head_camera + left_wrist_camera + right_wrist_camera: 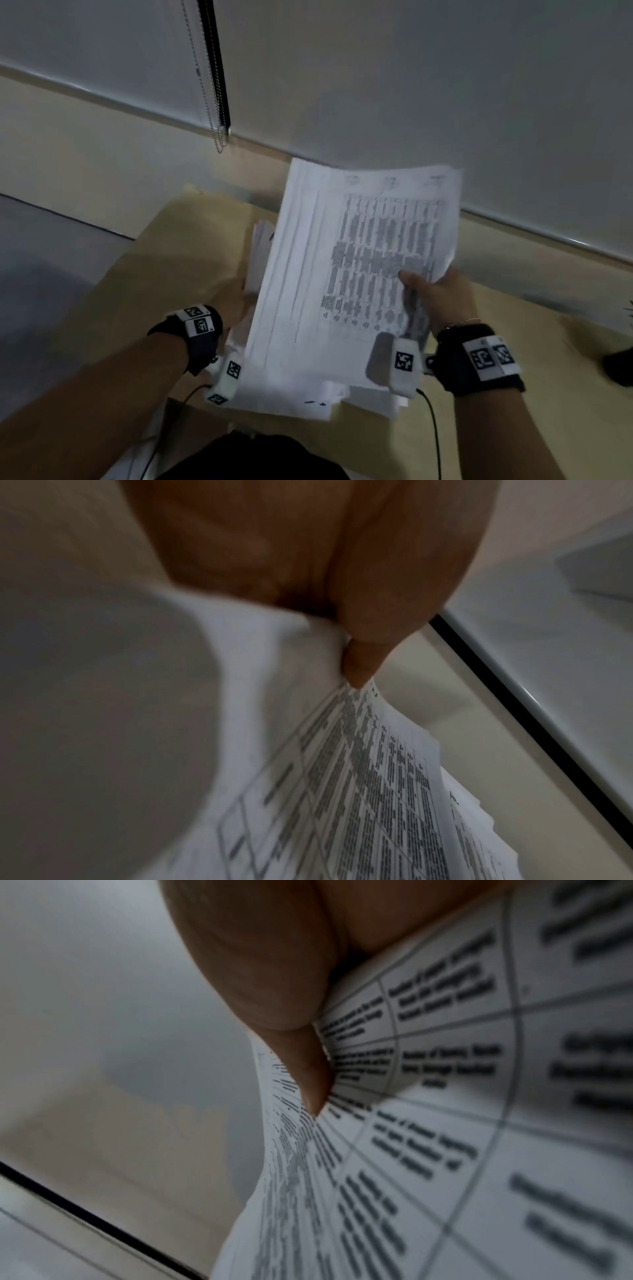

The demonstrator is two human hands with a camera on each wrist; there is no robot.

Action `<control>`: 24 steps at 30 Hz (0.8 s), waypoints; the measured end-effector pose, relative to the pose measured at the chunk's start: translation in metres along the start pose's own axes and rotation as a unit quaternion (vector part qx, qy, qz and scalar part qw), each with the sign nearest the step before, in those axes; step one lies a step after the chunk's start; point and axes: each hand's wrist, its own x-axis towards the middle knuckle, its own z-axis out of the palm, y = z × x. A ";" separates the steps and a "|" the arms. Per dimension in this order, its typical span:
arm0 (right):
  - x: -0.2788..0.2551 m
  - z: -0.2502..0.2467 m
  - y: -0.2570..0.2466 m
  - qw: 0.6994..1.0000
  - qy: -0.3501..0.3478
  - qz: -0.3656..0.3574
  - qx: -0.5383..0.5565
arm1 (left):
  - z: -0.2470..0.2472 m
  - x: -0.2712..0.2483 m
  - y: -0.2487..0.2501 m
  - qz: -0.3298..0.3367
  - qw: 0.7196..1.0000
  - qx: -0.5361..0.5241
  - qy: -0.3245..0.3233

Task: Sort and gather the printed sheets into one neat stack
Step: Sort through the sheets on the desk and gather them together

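- Held a thick sheaf of printed sheets (359, 267) up off the worktop (171, 274), tilted, top edges fanned and uneven.
- Right hand (442, 298) clamped on the sheaf's right edge, thumb (409, 275) flat over the printed table, fingers hidden behind the paper.
- Left hand (234, 301) at the sheaf's left edge, mostly hidden in the head view; in the left wrist view, fingers (359, 666) pinched on the paper's edge.
- Lay loose under the sheaf, more white sheets (342, 401), corners jutting toward the near edge of the worktop.
- Left open: bare worktop left of the sheaf; right of it, bare surface up to a dark object (620, 366) at the frame edge.
- Ran close behind the sheaf's top edge, the wall (376, 85) with its ledge; bead chain (219, 137) hung down left of it.
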 end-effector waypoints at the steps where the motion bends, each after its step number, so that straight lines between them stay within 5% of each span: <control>1: 0.002 0.013 0.009 1.000 -0.018 0.015 -0.011 | -0.001 0.000 -0.002 -0.021 0.999 -0.023 -0.016; 7: 0.003 0.084 0.068 0.976 -0.113 0.160 -0.094 | -0.001 -0.005 0.000 -0.155 0.964 -0.217 -0.013; 11: -0.021 0.126 0.081 0.958 -0.184 0.098 -0.196 | 0.015 -0.006 0.012 -0.071 0.997 -0.020 -0.007; 14: -0.010 0.136 0.105 0.958 -0.182 0.094 -0.201 | 0.017 -0.003 0.015 -0.026 0.993 0.109 0.041; 21: -0.012 0.107 0.090 0.976 -0.136 0.160 -0.052 | -0.008 -0.012 0.015 0.060 0.996 -0.036 0.053; 24: -0.011 0.092 0.066 0.984 -0.117 0.129 0.033 | -0.030 -0.021 0.022 0.094 0.989 -0.107 0.034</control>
